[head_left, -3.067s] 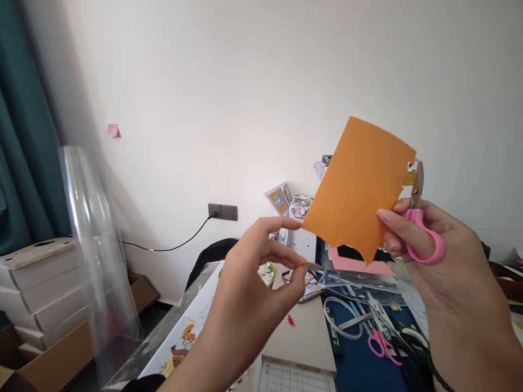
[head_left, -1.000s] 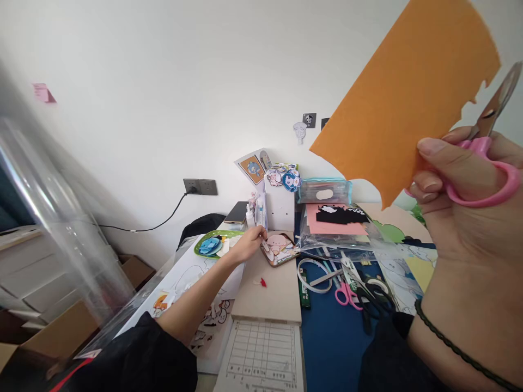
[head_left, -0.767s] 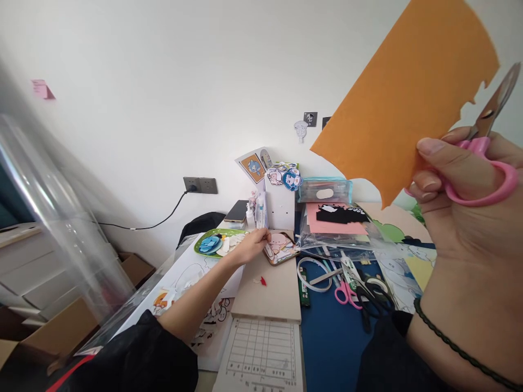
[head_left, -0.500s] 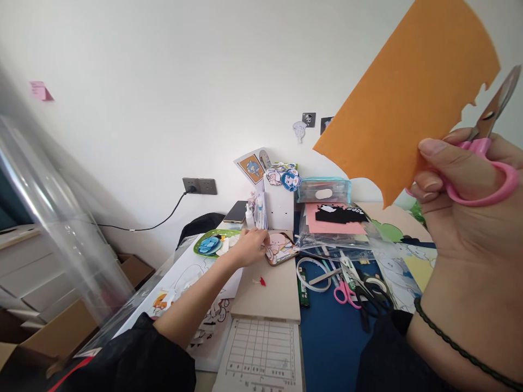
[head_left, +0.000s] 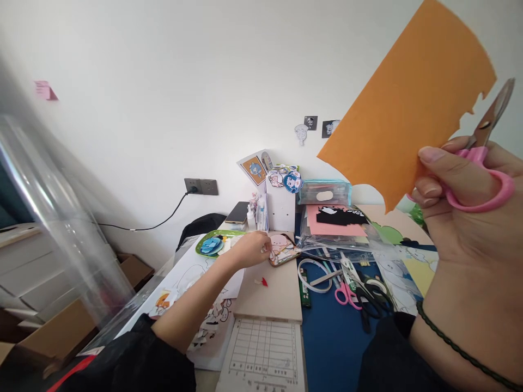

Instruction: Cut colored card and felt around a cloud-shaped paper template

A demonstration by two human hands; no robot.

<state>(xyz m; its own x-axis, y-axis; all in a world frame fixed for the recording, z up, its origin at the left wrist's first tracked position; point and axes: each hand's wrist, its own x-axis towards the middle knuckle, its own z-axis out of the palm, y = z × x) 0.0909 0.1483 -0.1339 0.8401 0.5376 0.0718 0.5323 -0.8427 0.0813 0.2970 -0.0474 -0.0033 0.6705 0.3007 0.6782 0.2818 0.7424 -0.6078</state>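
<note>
- No text, brand or number legible.
- Pink sticky note (head_left: 44, 90) on wall: faint lines of writing, too small to read.
- Gridded sheet (head_left: 263, 354), near edge: rows of small printed characters, unreadable.
- Narrow green item (head_left: 304, 289) on blue surface: pale markings, not decipherable.

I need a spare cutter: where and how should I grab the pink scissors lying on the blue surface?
Pinch the pink scissors by the handle loops, probably from the near side: the loops face this way, while the far end runs into clutter beside the black scissors.
</note>
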